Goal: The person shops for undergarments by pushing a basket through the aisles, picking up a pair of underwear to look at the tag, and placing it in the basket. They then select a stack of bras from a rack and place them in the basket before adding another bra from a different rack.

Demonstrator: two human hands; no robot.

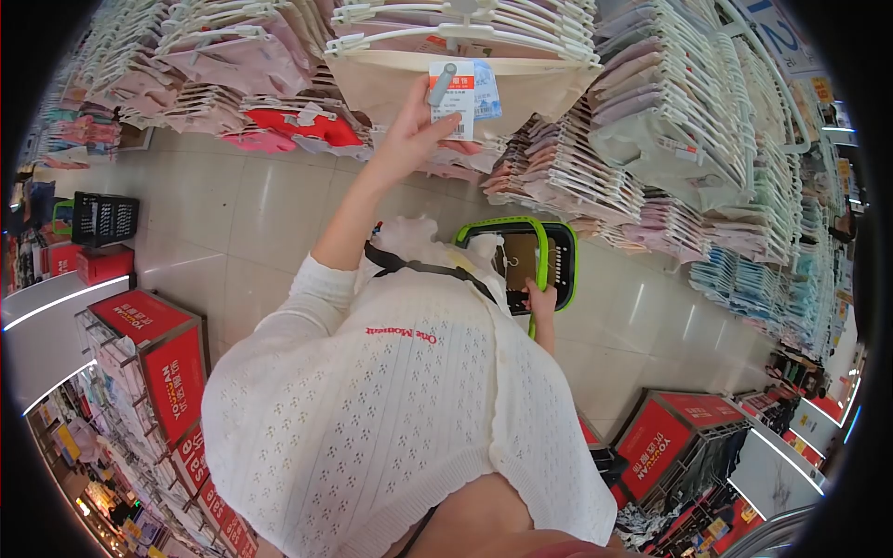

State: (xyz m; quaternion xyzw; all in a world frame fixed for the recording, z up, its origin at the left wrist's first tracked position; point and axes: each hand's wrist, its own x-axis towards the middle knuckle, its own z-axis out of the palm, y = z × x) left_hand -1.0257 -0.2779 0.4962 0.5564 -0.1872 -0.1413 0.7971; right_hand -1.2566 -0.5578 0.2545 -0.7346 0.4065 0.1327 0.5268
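Observation:
My left hand [411, 132] is raised to the rack and holds a white and red price tag [453, 112] between thumb and fingers. A grey security pin [444, 85] lies across the tag, and a pale blue card [486, 91] shows behind it. The tag hangs in front of beige underwear [381, 86] on a white hanger [400, 39]. Down at my side, my right hand [539, 298] is closed round the green handle [542, 244] of a black shopping basket [564, 270]. A white hanger [510, 259] is visible inside the basket; part of it is hidden by my clothing.
Dense rows of hung underwear [670, 121] line the rack ahead and to both sides. Red display stands [163, 349] are behind me on the left, with another red stand [665, 442] on the right. A second black basket [104, 219] sits far left beyond the tiled floor [270, 209].

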